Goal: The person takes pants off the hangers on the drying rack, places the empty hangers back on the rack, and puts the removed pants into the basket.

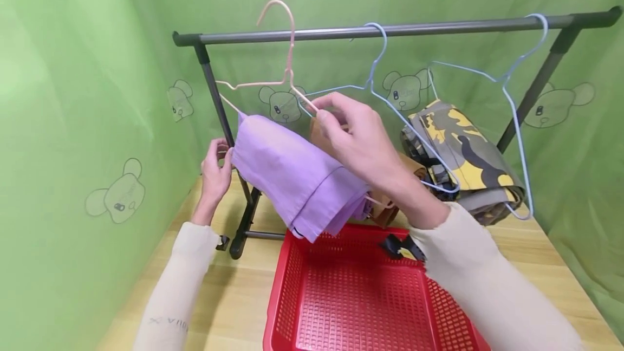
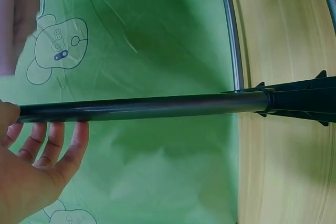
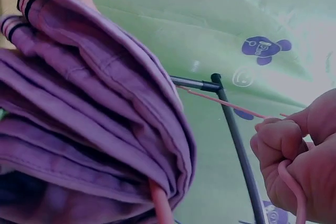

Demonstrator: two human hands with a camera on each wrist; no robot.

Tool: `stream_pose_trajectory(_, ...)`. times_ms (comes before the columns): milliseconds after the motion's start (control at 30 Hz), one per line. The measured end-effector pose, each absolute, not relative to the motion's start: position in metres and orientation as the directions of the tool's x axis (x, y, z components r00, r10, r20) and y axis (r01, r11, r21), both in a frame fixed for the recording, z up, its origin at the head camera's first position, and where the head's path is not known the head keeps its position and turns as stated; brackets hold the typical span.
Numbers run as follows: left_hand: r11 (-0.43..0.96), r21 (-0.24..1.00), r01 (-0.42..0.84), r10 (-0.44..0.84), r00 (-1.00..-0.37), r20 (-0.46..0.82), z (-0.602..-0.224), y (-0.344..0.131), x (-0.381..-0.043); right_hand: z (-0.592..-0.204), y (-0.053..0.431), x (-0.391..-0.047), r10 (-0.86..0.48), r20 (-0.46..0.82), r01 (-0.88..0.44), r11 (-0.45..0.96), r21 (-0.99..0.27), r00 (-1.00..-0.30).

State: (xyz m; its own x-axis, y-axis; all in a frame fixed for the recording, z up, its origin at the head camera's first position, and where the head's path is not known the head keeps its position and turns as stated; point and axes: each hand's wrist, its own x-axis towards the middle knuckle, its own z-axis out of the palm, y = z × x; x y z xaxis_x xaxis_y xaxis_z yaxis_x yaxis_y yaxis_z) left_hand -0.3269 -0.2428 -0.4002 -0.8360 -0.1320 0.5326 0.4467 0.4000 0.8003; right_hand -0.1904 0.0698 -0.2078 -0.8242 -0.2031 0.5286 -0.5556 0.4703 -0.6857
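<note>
Between thumb and fingers, my right hand grips one arm of a pink hanger, its fingers curled in the right wrist view. Folded purple trousers hang over that hanger's lower bar. The pink hook rises above the rack's rail and its stem crosses in front; whether it touches the rail I cannot tell. At the left side, my left hand holds the dark rack post, thumb on one side and fingers on the other in the left wrist view.
Two blue hangers hang on the rail: one with brown cloth behind the purple trousers, another with camouflage trousers. Below, a red basket sits on the wooden table. Green curtain surrounds the rack.
</note>
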Motion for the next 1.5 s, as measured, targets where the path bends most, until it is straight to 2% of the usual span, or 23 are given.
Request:
stream_pose_trajectory(200,0.349,0.817,0.458,-0.137,-0.838,0.528,-0.402,-0.245,-0.324,-0.212,0.091,-0.174,-0.227,0.475,-0.522,0.485,-0.702,-0.850)
stream_pose_trajectory(333,0.338,0.822,0.458,-0.124,-0.844,0.521,-0.390,-0.243,-0.311,-0.214,0.103,-0.159,-0.232,0.446,-0.500,0.483,-0.718,-0.864)
stream_pose_trajectory(500,0.346,0.835,0.428,-0.117,-0.863,0.491,-0.378,-0.241,-0.296,-0.220,0.115,-0.144,-0.256,0.475,-0.538,0.453,-0.710,-0.842)
stream_pose_trajectory(733,0.335,0.840,0.426,-0.138,-0.860,0.491,-0.402,-0.255,-0.313,-0.223,0.133,-0.129,-0.314,0.487,-0.578,0.502,-0.643,-0.815)
stream_pose_trajectory(1100,0.328,0.854,0.403,-0.127,-0.877,0.463,-0.369,-0.242,-0.287,-0.236,0.168,-0.122,-0.341,0.492,-0.598,0.490,-0.634,-0.801)
stream_pose_trajectory(1367,0.316,0.872,0.374,-0.129,-0.894,0.430,-0.390,-0.252,-0.308,-0.240,0.184,-0.122,-0.362,0.455,-0.581,0.473,-0.663,-0.814)
stream_pose_trajectory(1500,0.385,0.858,0.341,-0.111,-0.906,0.409,-0.391,-0.259,-0.303,-0.243,0.185,-0.123,-0.365,0.451,-0.578,0.449,-0.681,-0.815)
